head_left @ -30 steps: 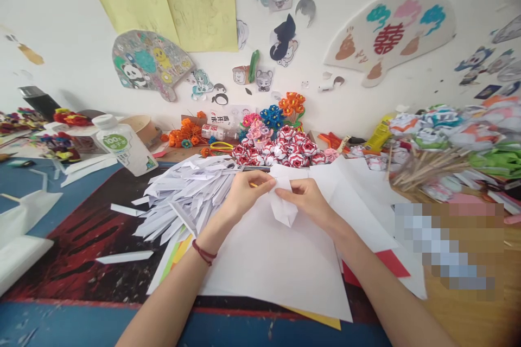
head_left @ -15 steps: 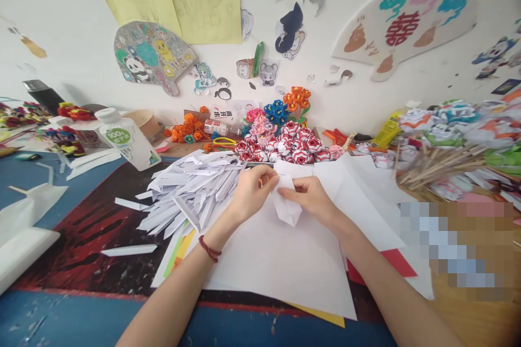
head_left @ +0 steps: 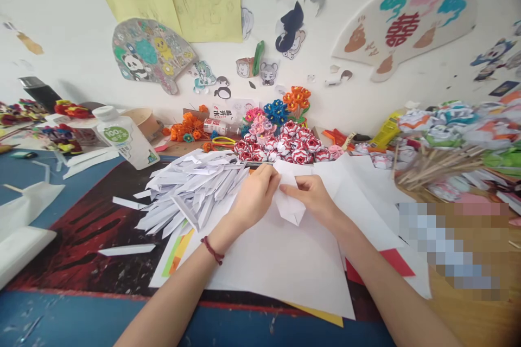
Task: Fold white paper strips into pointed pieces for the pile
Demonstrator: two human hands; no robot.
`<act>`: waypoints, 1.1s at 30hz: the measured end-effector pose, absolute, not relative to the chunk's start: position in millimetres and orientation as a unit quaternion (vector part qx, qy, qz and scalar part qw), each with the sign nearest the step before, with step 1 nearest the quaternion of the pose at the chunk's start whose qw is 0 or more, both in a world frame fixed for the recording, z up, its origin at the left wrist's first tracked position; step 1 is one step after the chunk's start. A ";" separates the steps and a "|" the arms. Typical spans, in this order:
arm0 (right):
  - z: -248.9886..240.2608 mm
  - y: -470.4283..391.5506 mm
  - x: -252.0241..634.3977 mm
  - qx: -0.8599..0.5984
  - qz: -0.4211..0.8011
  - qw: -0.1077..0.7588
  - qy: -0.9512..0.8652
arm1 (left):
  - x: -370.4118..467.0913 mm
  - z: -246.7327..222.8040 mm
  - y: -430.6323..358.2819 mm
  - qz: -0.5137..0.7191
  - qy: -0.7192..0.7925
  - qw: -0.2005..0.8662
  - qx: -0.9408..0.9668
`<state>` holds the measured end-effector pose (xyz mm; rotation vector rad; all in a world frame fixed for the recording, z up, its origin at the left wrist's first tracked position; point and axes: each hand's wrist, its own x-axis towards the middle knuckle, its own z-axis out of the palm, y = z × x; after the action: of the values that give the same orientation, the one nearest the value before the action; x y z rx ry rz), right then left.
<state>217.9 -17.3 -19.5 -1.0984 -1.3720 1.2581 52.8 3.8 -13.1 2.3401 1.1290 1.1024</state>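
A small folded piece of white paper point(head_left: 291, 209) is held up between my two hands, its pointed end hanging down. My left hand point(head_left: 257, 192) pinches its left edge, fingers closed together, with a dark red cord bracelet on the wrist. On the other side, my right hand point(head_left: 311, 192) grips it between thumb and fingers. Beneath both hands lies a large white sheet point(head_left: 280, 265). Just left of my left hand is a heap of folded white paper strips point(head_left: 191, 190).
Red-and-white paper flowers point(head_left: 285, 143) sit behind my hands. A white bottle point(head_left: 126, 138) stands at the back left. Wooden sticks point(head_left: 443, 168) lie at the right. Red paper point(head_left: 396, 263) and yellow paper point(head_left: 317, 313) peek from under the white sheets. A lone strip point(head_left: 127, 250) rests on the dark mat.
My left hand has turned, its fingers now closer together at the paper's edge. The folded paper has tilted slightly, its point shifting right. My right hand has barely moved.
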 end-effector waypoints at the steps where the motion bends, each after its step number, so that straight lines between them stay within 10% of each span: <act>1: -19.7 -17.1 218.2 -0.449 0.509 0.477 -0.559 | 52.1 -13.2 4.2 0.387 0.398 0.158 0.817; 33: -14.6 -18.1 225.4 -0.446 0.445 0.502 -0.593 | 49.4 -2.8 1.8 0.388 0.345 0.220 0.826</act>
<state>225.4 -18.1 -14.6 -1.0770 -1.4318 1.0744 49.4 1.8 -2.8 2.2833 0.9536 1.0739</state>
